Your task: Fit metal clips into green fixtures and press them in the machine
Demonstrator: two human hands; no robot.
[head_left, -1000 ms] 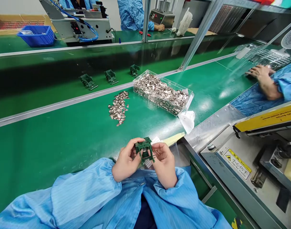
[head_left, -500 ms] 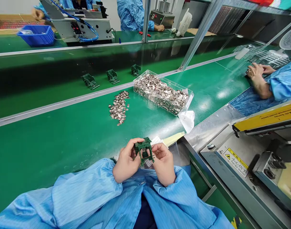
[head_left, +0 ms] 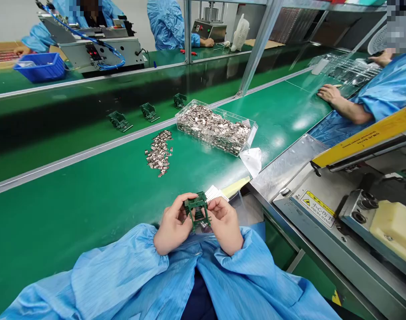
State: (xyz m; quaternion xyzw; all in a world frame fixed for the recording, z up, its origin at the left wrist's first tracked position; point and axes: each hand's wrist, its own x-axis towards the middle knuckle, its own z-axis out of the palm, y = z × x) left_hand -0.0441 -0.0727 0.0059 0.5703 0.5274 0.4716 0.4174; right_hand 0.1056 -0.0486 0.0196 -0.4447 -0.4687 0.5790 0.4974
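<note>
Close to my body I hold a small green circuit-board frame (head_left: 198, 206), box-shaped with an open middle and pins sticking out at its edges. My left hand (head_left: 173, 224) grips it from the left, with the thumb at its front and the fingers curled behind. On the other side, my right hand (head_left: 225, 224) pinches its right edge; those fingertips are partly hidden. A loose pile of small metal parts (head_left: 159, 152) lies on the green table beyond my hands. Behind and to the right stands a clear plastic box (head_left: 252, 135) full of similar metal parts.
Three similar green frames (head_left: 149, 112) sit beyond the metal rail. White paper (head_left: 251, 161) and a yellow sheet (head_left: 236, 186) lie near the box. A machine (head_left: 323, 209) with a warning label stands at right. Co-workers in blue sleeves (head_left: 383, 95) work nearby, past a metal post (head_left: 259, 49).
My view has shifted slightly, so most of the scene sits further left. Both hands keep the frame in nearly the same pose. The co-worker's hands at right have moved apart.
</note>
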